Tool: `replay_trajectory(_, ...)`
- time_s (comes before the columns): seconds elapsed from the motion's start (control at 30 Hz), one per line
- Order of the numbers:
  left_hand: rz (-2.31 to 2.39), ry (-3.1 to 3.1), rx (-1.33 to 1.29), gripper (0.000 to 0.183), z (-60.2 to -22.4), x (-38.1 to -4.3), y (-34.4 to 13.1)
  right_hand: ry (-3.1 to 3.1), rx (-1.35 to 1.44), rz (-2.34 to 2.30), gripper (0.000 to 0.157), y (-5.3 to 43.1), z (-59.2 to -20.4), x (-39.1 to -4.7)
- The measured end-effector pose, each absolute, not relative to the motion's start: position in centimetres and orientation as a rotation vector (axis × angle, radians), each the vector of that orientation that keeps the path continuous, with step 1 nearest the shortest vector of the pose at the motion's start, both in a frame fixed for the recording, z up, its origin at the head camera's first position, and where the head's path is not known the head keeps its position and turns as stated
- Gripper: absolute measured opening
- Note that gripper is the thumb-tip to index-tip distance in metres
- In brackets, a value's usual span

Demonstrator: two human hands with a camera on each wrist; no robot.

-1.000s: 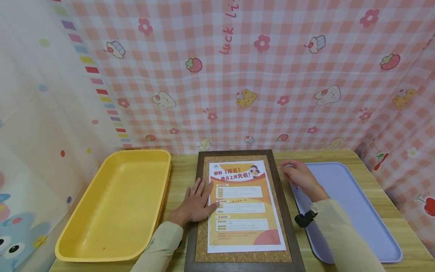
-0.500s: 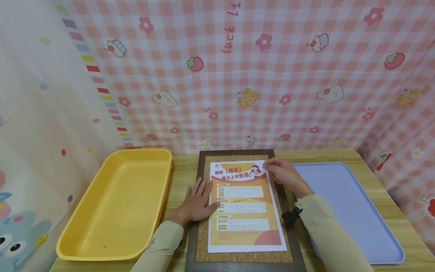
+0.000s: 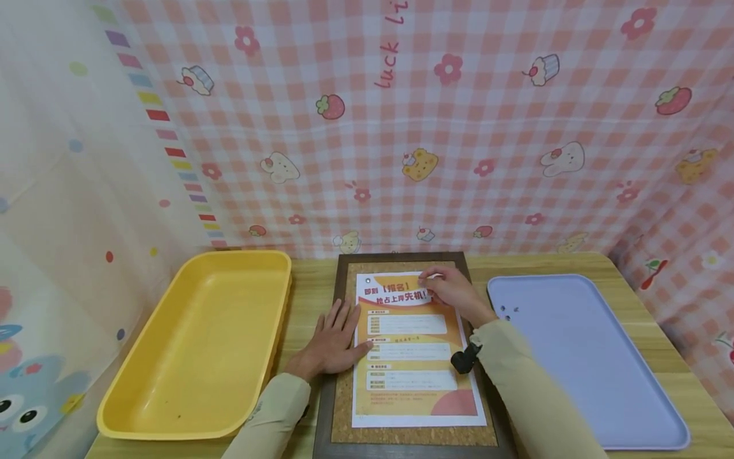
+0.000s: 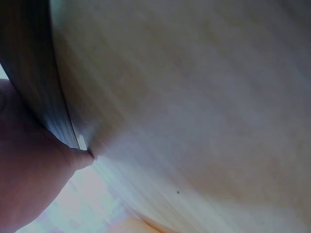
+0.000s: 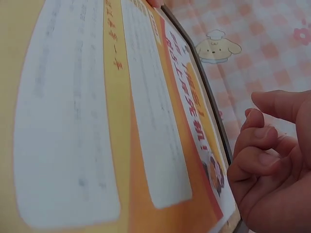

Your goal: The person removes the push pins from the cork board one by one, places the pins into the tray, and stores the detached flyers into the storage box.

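A printed orange and white sheet (image 3: 413, 401) lies on a cork board (image 3: 432, 435) with a dark wooden frame (image 3: 326, 408). A small pin (image 3: 367, 280) sits at the sheet's upper left corner. My left hand (image 3: 332, 344) rests flat across the frame's left side, with its thumb on the sheet; in the left wrist view, only part of the hand (image 4: 34, 170) shows. Over the sheet's top right part hovers my right hand (image 3: 455, 294). In the right wrist view, this hand (image 5: 279, 160) has loosely curled fingers, with thumb and forefinger tips apart and nothing visible between them.
To the left stands a deep yellow tray (image 3: 109, 408). A shallow lilac tray (image 3: 590, 363) lies on the right, with several small dark pins (image 3: 507, 312) near its upper left corner. Behind the wooden table (image 3: 314, 274) hangs a checked pink curtain (image 3: 367, 134).
My right hand has moved left from the lilac tray's edge, over the frame and onto the sheet's top, uncovering the pins in the tray. My left hand has stayed in place.
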State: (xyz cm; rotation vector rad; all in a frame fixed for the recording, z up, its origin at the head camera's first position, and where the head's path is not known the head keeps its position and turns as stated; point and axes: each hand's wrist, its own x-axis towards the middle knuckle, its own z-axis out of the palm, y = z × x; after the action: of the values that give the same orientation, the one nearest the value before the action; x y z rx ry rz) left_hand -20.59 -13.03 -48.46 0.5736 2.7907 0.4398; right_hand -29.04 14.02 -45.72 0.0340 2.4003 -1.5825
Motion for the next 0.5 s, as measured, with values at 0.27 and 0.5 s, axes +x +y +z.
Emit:
replay_trajectory(0.27, 0.441, 2.794, 0.561, 0.078, -48.6, -20.7, -13.1, 2.371, 0.012, -1.608, 0.022, 11.4, -46.2, -29.4)
replay_trajectory(0.5, 0.443, 2.778, 0.554, 0.080, -49.0, -20.9, -13.0, 2.389, 0.050, -1.539, 0.019, 9.4, -47.0, -29.8)
